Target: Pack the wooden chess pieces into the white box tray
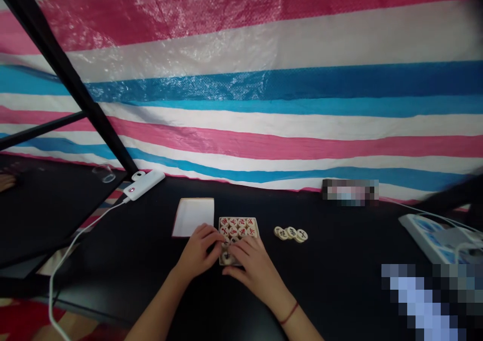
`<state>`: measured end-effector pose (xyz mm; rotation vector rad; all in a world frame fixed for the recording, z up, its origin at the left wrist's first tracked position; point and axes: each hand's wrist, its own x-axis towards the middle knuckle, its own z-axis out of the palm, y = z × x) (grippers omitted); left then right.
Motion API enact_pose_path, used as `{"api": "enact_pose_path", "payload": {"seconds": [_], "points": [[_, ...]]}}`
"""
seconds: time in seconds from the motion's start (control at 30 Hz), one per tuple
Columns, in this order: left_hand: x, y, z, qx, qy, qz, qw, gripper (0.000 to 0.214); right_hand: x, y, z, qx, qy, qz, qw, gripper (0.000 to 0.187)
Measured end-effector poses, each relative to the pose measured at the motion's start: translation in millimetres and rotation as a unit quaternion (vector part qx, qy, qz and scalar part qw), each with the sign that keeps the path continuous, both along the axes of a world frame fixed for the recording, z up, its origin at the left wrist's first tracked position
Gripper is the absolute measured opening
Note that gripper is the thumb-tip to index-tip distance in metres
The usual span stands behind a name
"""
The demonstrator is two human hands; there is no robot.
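Observation:
A shallow open box (257, 225) lies on the black table, holding rows of round Chinese chess pieces (241, 222). The far rows carry red characters; in the near part some dark markings show between my fingers. My left hand (199, 248) reaches to the box's left side, fingers curled and thumb near the fingertips at a piece by the wall. What it pinches is hidden. Over the box's near right part lies my right hand (252, 263), fingers stretched onto the pieces, thumb apart at the front edge. Beside the box rests its likely lid (194, 216), white inside.
Right of the box, several loose dark-marked chess pieces (290, 233) overlap in a row. A white power bank (145, 185) with a cable (70, 250) lies at the back left near a black metal post (109, 135). A striped plastic sheet (264, 150) hangs behind.

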<state>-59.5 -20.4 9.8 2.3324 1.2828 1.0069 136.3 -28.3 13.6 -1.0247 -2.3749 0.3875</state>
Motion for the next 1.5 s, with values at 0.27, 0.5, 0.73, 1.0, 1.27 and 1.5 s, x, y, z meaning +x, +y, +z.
{"api": "enact_pose_path", "payload": {"seconds": [0.27, 0.5, 0.73, 1.0, 1.27, 1.5], "points": [[0, 0, -1.2, -0.009, -0.006, -0.006, 1.0, 0.018, -1, -1, -0.7, -0.02, -0.006, 0.0, 1.0, 0.008], [0, 0, -1.4, -0.001, -0.01, -0.006, 1.0, 0.017, -3, -2, -2.0, -0.008, -0.012, -0.012, 1.0, 0.005], [1, 0, -0.7, 0.011, 0.002, -0.016, 1.0, 0.018, -4, -2, -0.6, 0.027, 0.0, -0.02, 0.999, 0.011], [5, -3, 1.0, 0.027, 0.051, -0.028, 0.998, 0.021, 37, 17, 8.6, -0.015, 0.174, -0.113, 0.978, 0.015], [11, -8, -2.6, 0.082, 0.123, -0.036, 0.988, 0.033, 80, 38, -9.9, 0.048, 0.121, -0.282, 0.951, 0.018], [29, -11, -4.9, 0.128, 0.162, -0.066, 0.976, 0.023, 92, 39, -28.0, 0.005, 0.008, -0.261, 0.965, 0.039]]}}
